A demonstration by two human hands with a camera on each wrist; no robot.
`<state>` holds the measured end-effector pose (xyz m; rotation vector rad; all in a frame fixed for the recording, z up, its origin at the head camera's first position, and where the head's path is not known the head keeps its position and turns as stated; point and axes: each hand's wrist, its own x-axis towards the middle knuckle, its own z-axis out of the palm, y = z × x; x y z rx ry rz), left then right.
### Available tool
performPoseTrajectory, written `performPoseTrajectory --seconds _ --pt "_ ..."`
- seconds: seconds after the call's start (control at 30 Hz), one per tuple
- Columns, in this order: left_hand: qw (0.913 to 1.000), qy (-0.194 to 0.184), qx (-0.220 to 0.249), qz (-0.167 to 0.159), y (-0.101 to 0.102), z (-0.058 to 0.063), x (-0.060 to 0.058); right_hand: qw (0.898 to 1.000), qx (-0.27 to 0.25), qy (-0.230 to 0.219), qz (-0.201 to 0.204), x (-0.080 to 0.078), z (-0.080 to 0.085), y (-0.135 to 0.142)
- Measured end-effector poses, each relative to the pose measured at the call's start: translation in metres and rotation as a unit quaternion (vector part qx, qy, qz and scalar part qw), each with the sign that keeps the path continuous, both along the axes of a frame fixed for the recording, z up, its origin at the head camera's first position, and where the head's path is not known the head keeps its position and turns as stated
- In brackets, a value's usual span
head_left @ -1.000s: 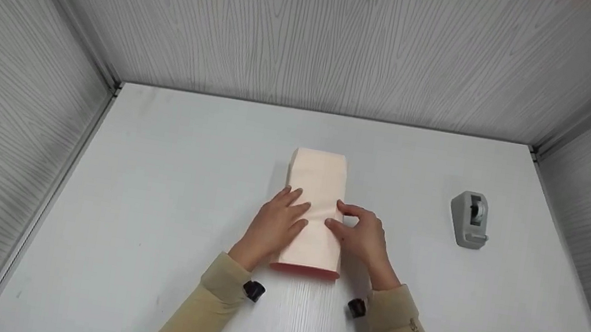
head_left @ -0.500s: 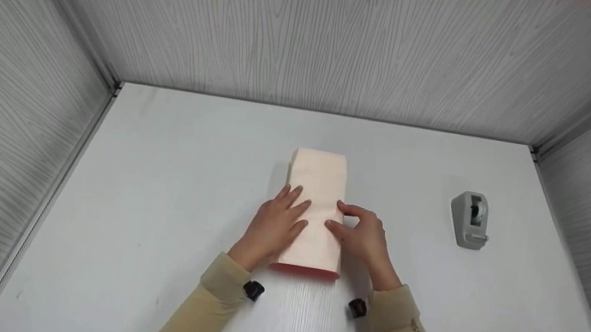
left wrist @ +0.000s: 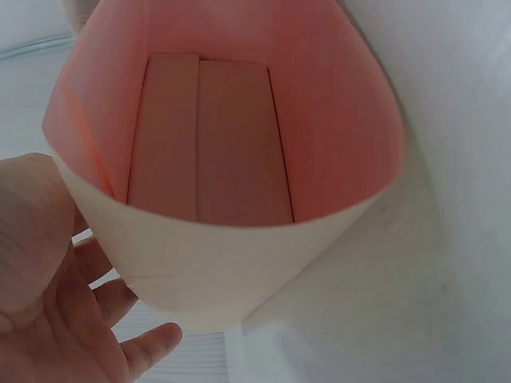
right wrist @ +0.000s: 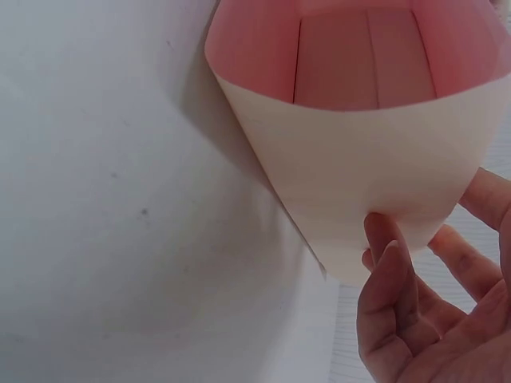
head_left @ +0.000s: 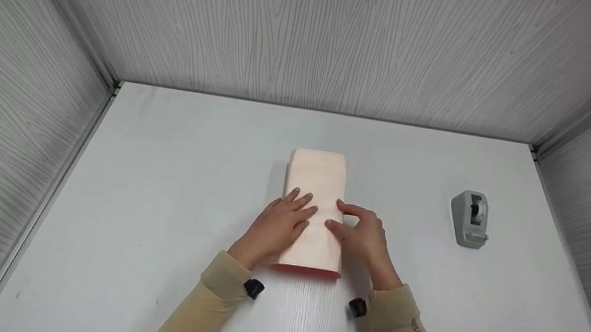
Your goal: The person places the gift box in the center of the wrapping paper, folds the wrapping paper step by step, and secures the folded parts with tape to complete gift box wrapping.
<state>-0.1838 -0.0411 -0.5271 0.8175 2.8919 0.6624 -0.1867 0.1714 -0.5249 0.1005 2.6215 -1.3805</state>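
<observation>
On the table lies a long box wrapped in paper [head_left: 319, 172], cream outside and pink inside. Its near end gapes, and in the left wrist view the end of a box [left wrist: 239, 144] with a seam shows within the paper tube. My left hand [head_left: 276, 226] rests on the top left of the wrap with fingers spread. At the right edge, my right hand [head_left: 364, 238] pinches the paper, thumb on top and index finger at the side. The right wrist view shows bent fingers [right wrist: 387, 295] against the cream paper [right wrist: 343, 159].
A grey tape dispenser [head_left: 469, 221] with a roll in it stands at the right of the white table [head_left: 183, 172]. Wood-grain panels [head_left: 321, 35] enclose the back and both sides.
My left hand has slid a little to the right across the paper, its fingertips now nearer the middle. The right hand has kept its place.
</observation>
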Motion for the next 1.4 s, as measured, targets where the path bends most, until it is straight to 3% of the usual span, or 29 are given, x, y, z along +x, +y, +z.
performPoseTrajectory --seconds 0.47,0.8,1.27,1.4 --pt "0.9999 -0.007 0.011 -0.008 -0.0004 -0.0001 -0.0020 1.000 -0.005 0.014 0.007 0.0017 0.0002 -0.0002" --pt "0.9989 0.030 0.030 -0.016 -0.0025 -0.0031 -0.0017 1.000 -0.005 0.023 0.003 0.0021 -0.0029 0.0003" --pt "0.9992 0.040 -0.004 0.001 0.0003 -0.0008 -0.0013 0.999 0.001 0.038 0.003 0.0046 -0.0059 0.0011" --pt "0.9990 0.041 -0.016 0.008 0.0011 0.0004 -0.0010 0.999 -0.029 0.029 0.023 0.0053 -0.0066 0.0061"
